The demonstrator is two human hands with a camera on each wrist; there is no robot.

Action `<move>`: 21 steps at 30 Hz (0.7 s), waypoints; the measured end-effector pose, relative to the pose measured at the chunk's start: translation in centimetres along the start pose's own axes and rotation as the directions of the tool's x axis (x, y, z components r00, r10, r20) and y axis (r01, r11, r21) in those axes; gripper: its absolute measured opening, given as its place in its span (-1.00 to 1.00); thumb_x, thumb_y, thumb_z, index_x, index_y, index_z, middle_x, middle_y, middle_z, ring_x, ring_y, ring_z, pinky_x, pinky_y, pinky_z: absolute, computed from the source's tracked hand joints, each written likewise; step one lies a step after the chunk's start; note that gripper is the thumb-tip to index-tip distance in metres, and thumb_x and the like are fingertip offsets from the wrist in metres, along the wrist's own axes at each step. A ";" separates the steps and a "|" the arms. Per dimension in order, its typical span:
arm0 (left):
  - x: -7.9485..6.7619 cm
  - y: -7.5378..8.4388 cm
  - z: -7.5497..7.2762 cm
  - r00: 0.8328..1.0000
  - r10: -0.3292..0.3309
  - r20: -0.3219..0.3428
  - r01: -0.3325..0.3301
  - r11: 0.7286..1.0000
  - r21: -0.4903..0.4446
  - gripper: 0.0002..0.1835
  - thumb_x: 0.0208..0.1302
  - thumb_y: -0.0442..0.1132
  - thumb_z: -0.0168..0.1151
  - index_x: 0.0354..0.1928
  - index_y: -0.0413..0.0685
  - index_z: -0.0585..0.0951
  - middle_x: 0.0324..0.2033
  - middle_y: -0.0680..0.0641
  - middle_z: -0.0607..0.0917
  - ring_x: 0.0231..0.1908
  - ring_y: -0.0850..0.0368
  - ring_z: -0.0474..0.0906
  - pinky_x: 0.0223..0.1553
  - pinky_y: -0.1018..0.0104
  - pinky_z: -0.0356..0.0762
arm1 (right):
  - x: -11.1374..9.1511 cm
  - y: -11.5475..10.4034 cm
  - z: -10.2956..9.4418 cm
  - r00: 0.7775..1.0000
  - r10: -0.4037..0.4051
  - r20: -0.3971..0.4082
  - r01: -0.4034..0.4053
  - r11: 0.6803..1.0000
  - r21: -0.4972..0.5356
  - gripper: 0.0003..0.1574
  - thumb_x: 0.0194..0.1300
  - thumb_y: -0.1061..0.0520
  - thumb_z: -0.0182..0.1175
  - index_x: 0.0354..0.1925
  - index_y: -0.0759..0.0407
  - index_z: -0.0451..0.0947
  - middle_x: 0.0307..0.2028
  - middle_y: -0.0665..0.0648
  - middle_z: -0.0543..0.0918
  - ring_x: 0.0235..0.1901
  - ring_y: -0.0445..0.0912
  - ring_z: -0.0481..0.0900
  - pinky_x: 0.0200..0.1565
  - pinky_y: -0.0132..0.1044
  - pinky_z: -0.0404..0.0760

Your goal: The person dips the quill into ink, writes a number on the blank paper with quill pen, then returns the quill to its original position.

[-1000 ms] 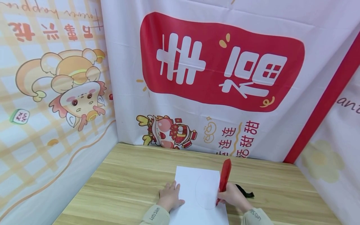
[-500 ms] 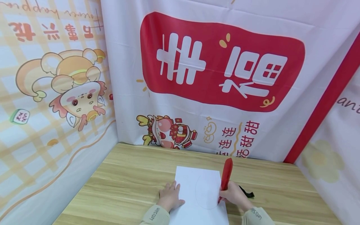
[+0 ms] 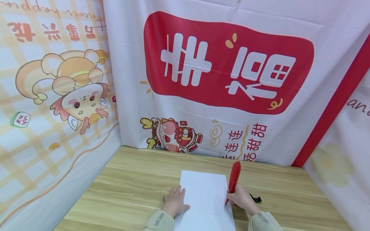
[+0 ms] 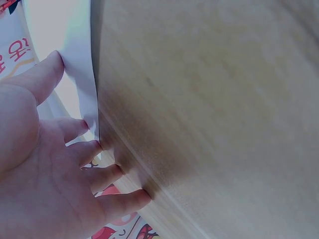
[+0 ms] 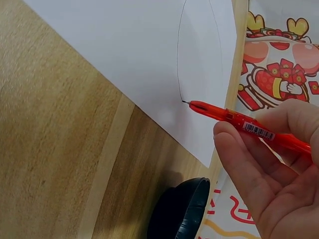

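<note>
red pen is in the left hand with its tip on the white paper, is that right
Not quite: the right hand holds the red pen, as the right wrist view shows. Its tip is indeed on the white paper.

You have a rectangular sheet of plain white paper lying on the wood-grain table, marked with a thin, dark, unclosed oval line. You hold a red pen with a white barcode label, tilted, its fine dark tip touching the sheet at the line's end.
</note>
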State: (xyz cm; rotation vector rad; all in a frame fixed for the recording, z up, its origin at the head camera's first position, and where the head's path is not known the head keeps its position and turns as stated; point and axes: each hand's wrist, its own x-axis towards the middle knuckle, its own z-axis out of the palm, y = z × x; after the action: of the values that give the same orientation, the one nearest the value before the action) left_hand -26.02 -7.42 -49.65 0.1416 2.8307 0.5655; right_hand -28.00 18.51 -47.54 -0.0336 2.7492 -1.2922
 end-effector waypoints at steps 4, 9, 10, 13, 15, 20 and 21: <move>0.0 0.0 0.0 1.000 -0.001 0.003 0.001 1.000 -0.005 -0.26 0.07 0.04 0.29 0.24 -0.20 0.36 0.29 -0.27 0.23 0.27 -0.34 0.02 0.14 -0.39 -0.04 | 0.2 0.2 0.0 1.000 0.000 -0.006 0.000 1.000 0.005 -0.92 0.03 0.41 0.17 -0.47 0.32 0.46 -0.66 0.11 0.51 -0.68 -0.11 0.43 -0.62 -0.34 0.45; 0.1 -0.1 0.0 1.000 -0.002 0.003 0.002 1.000 -0.007 -0.26 0.07 0.04 0.29 0.24 -0.20 0.36 0.28 -0.28 0.24 0.27 -0.35 0.02 0.14 -0.39 -0.04 | 0.3 0.3 0.1 1.000 -0.002 -0.029 0.002 1.000 0.001 -0.93 0.05 0.41 0.17 -0.44 0.34 0.46 -0.64 0.12 0.52 -0.66 -0.09 0.46 -0.60 -0.32 0.48; 0.1 -0.1 0.0 1.000 -0.003 0.003 0.003 1.000 -0.007 -0.26 0.07 0.04 0.30 0.24 -0.20 0.36 0.28 -0.28 0.24 0.27 -0.35 0.02 0.14 -0.39 -0.03 | 0.3 0.3 0.1 0.999 -0.002 -0.033 0.002 1.000 -0.002 -0.94 0.06 0.40 0.17 -0.44 0.34 0.46 -0.63 0.11 0.52 -0.65 -0.09 0.46 -0.60 -0.31 0.49; 0.2 -0.1 0.1 1.000 -0.006 0.003 0.006 1.000 -0.004 -0.26 0.06 0.04 0.30 0.24 -0.19 0.36 0.28 -0.27 0.24 0.27 -0.35 0.03 0.14 -0.39 -0.03 | 0.3 0.3 0.2 0.999 -0.009 -0.045 0.009 1.000 -0.010 -0.94 0.06 0.40 0.17 -0.44 0.34 0.46 -0.64 0.11 0.52 -0.66 -0.08 0.47 -0.61 -0.31 0.48; 0.2 -0.1 0.1 1.000 -0.006 0.002 0.006 1.000 -0.001 -0.26 0.06 0.04 0.29 0.24 -0.19 0.36 0.28 -0.27 0.24 0.27 -0.35 0.03 0.14 -0.39 -0.03 | 0.4 0.3 0.2 0.998 -0.017 -0.054 0.016 1.000 -0.021 -0.95 0.06 0.39 0.18 -0.46 0.33 0.47 -0.66 0.09 0.51 -0.67 -0.10 0.45 -0.62 -0.32 0.47; 0.1 -0.1 0.1 1.000 -0.001 -0.001 0.001 1.000 -0.011 -0.27 0.07 0.03 0.29 0.24 -0.19 0.36 0.28 -0.27 0.24 0.27 -0.35 0.02 0.14 -0.40 -0.05 | 0.4 0.4 0.4 0.995 -0.046 -0.093 0.042 0.998 -0.050 -0.95 0.03 0.38 0.18 -0.49 0.30 0.48 -0.71 0.05 0.47 -0.72 -0.15 0.39 -0.65 -0.33 0.43; 0.1 0.0 0.1 1.000 -0.001 0.000 0.001 1.000 -0.016 -0.27 0.07 0.03 0.30 0.24 -0.19 0.36 0.28 -0.27 0.24 0.27 -0.35 0.02 0.14 -0.40 -0.05 | 0.4 0.4 0.4 0.994 -0.048 -0.099 0.043 0.998 -0.052 -0.94 0.02 0.38 0.18 -0.49 0.30 0.48 -0.71 0.05 0.46 -0.72 -0.16 0.38 -0.65 -0.33 0.42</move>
State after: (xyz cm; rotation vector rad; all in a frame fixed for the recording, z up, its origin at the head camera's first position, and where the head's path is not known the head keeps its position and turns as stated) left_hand -26.13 -7.41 -49.75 0.1375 2.8258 0.5877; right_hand -28.30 18.45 -48.16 -0.0358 2.8814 -1.2699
